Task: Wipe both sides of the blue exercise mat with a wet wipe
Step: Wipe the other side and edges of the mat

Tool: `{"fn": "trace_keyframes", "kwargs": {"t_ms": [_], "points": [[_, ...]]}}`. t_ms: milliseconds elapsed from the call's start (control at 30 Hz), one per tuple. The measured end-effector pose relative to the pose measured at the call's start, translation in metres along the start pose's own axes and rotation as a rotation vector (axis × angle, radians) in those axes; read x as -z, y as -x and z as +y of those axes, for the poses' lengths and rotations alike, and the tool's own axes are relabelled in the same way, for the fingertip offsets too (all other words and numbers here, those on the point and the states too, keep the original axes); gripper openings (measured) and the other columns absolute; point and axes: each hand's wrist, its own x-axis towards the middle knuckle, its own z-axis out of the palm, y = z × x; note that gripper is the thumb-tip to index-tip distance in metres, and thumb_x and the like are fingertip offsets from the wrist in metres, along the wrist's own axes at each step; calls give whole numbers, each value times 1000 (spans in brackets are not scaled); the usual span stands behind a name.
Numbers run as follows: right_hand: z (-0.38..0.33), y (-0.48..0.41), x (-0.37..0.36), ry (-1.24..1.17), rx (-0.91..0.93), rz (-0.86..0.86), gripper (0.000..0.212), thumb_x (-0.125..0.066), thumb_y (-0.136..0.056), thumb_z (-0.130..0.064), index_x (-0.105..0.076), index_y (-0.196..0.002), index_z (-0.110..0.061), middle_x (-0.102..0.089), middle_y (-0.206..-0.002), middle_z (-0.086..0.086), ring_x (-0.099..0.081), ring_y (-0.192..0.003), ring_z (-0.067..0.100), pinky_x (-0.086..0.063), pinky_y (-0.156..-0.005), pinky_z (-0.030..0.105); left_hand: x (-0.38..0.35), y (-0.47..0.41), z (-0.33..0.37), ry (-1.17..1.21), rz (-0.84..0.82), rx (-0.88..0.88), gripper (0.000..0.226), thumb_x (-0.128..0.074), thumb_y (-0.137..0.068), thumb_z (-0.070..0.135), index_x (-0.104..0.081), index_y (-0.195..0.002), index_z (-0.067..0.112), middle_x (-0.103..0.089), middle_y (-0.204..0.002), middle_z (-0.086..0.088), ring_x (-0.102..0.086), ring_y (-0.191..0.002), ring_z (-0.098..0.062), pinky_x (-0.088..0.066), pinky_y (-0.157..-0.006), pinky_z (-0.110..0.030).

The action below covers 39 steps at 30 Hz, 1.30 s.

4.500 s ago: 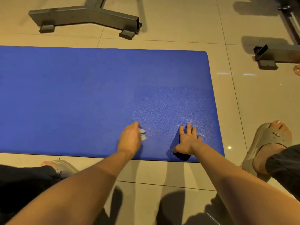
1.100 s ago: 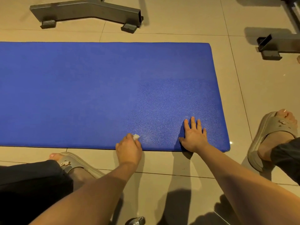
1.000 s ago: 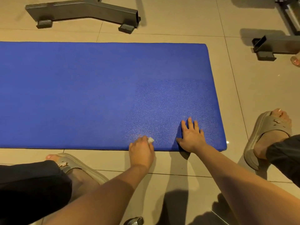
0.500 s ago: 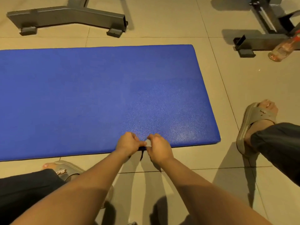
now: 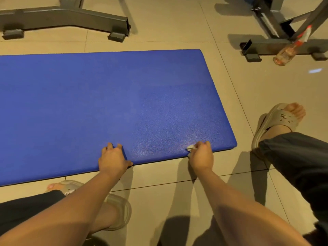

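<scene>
Blue foam mat (image 5: 106,103) is lying flat on the tiled floor (image 5: 177,23), running from the middle of the view out toward 9 o'clock, with its short end at about 3 o'clock. Both hands are working at its near long edge, toward 6 o'clock.

The right hand (image 5: 201,157) is gripping a small bunched wet wipe (image 5: 190,148) in curled fingers and pressing it onto the mat close to the 5 o'clock corner. Its knuckles are facing up, and the forearm is reaching in from 5 o'clock.

The left hand (image 5: 112,160) is sitting on the same edge toward 7 o'clock, its bent fingertips bearing down on the top face and its thumb lying along the rim. Whether that thumb is hooking under the foam I cannot tell, so I cannot say if this hand is gripping or only pressing.

Judging by the paler sheen on the right part, the wiping is seemingly covering the top face, with the underside not yet turned up. Doing this well is calling for the left hand to be pinning the mat so it is not sliding on the smooth tile. The wipe should be spreading flatter and travelling in overlapping strokes out toward 9 o'clock.

A bottle (image 5: 287,52) is lying at 2 o'clock, well apart.
</scene>
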Motion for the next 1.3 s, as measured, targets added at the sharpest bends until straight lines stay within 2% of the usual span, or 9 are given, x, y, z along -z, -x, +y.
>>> {"fn": "trace_keyframes", "kwargs": {"t_ms": [133,267,367,533,633,800,933,1033,1300], "points": [[-5,4,-8,-95,-72,64,10,-61,-90,-4,-58,-97,-10,-58,-105,6,-57,-85,25,-42,-74,32,-3,-4,0,-63,13,-9,73,-80,-77,56,-53,-129,13,-47,-131,-13,-44,-123,-35,-52,-89,-44],[-40,60,-58,-115,98,-136,15,-52,-87,-4,-59,-96,-14,-55,-106,10,-61,-88,34,-47,-78,39,-9,-3,1,-100,27,-12,75,-76,-81,55,-48,-133,10,-44,-134,-16,-43,-123,-37,-53,-88,-45],[-43,72,-68,-147,130,-125,10,-53,-89,-9,-59,-93,-17,-53,-106,6,-60,-85,32,-48,-76,39,-9,-4,2,-133,24,-21,79,-74,-83,57,-45,-138,9,-42,-136,-17,-42,-124,-37,-53,-89,-44],[1,17,-32,-277,-271,108,19,-72,-88,-28,-60,-81,-15,-63,-99,11,-61,-79,30,-45,-71,31,-7,-2,6,-166,12,-24,85,-72,-85,59,-40,-145,8,-41,-137,-17,-41,-127,-37,-52,-91,-43],[16,-3,-15,-300,-356,174,23,-73,-88,-31,-59,-80,-15,-65,-99,14,-61,-80,30,-43,-70,30,-4,-2,5,-179,9,-32,85,-70,-87,59,-37,-147,8,-40,-139,-17,-41,-128,-36,-52,-91,-42],[-22,17,-32,-258,-351,119,28,-64,-90,-12,-56,-113,1,-49,-122,20,-60,-96,43,-46,-79,39,-3,-6,9,-184,-18,0,81,-74,-85,54,-42,-142,7,-40,-137,-17,-41,-127,-36,-53,-88,-39],[-41,37,-38,-322,-382,96,42,-63,-96,-22,-47,-127,2,-43,-128,21,-60,-103,43,-48,-84,41,-2,-7,13,-178,-32,37,71,-78,-82,47,-50,-134,6,-42,-135,-17,-43,-126,-37,-55,-85,-38],[-37,25,-29,-368,-415,82,36,-62,-98,-25,-56,-121,2,-55,-125,20,-61,-106,40,-51,-90,40,-5,-7,14,-174,-15,33,69,-77,-83,46,-49,-133,7,-41,-136,-17,-44,-126,-36,-54,-85,-38],[-85,54,-58,-296,-303,-128,21,-64,-96,-25,-67,-96,-5,-69,-99,12,-65,-96,34,-45,-77,30,-11,-9,6,-199,10,2,77,-73,-82,55,-47,-138,9,-38,-142,-19,-41,-125,-37,-51,-93,-38]]}}
